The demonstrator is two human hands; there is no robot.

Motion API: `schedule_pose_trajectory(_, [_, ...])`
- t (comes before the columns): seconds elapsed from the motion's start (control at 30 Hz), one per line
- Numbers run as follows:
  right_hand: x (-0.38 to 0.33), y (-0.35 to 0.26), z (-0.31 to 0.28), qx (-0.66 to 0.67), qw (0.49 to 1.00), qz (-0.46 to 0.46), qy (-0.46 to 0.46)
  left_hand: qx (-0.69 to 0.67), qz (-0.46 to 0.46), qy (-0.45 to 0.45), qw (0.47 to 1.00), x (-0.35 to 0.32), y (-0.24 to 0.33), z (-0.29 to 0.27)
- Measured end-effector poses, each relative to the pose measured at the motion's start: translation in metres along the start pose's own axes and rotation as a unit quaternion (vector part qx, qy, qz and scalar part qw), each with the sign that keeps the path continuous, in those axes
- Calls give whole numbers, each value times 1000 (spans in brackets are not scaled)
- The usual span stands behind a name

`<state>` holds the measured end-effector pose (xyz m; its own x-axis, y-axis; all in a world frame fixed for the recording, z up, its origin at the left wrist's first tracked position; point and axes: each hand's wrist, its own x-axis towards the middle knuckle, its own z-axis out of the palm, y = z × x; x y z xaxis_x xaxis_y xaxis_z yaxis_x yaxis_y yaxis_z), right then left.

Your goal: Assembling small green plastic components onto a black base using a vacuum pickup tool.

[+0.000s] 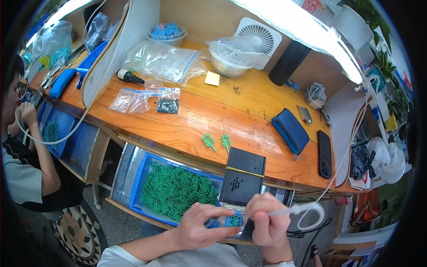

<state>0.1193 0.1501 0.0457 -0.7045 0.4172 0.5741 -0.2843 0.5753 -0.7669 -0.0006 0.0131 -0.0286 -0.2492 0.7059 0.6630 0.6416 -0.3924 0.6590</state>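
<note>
My left hand [199, 224] is closed, pinching a small blue round holder [234, 214] between thumb and fingers. Set in that holder is a green piece with several dark-centred rings. Close on its right, my right hand [268, 218] is closed around a slim white tool [284, 211] with a curled white tube; its tip points at the holder, but I cannot tell whether they touch. Just beyond my hands is a black ridged block [249, 167] with a yellow band around it and small black bits on top. Two green branch-shaped pieces [226, 141] lie on the table past the block.
Below the table edge, a blue tray [134, 189] full of green pieces sits in an open drawer [120, 196]. Small bags [167, 104], a blue pouch [290, 131] and a phone [324, 153] lie on the table [195, 120]. Another person [26, 155] works at left.
</note>
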Motion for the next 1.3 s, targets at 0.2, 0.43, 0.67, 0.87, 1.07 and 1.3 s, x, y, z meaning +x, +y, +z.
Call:
schedule_pose_trajectory(0.2, [13, 13, -5, -164, 983, 72, 48, -7, 1, -10, 1000, -1, -1, -2])
schedule_pose_trajectory(0.43, [19, 7, -2, -181, 977, 114, 28, -8, -3, -12, 1000, -3, -1, -3])
schedule_pose_trajectory(0.67, [-11, -6, -8, 27, 996, 74, -33, -10, 5, 3, 1000, 0, 0, -1])
schedule_pose_trajectory(0.87, [-12, -21, 4, 39, 991, 107, -71, 8, 17, 8, 1000, -3, -4, 0])
schedule_pose_trajectory(1.07, [-8, -22, 1, -3, 989, 96, -116, -3, 15, 9, 1000, -5, -5, 0])
schedule_pose_trajectory(1.3, [-8, -25, 4, -47, 987, 77, -129, -13, 19, 0, 1000, -7, -6, -1])
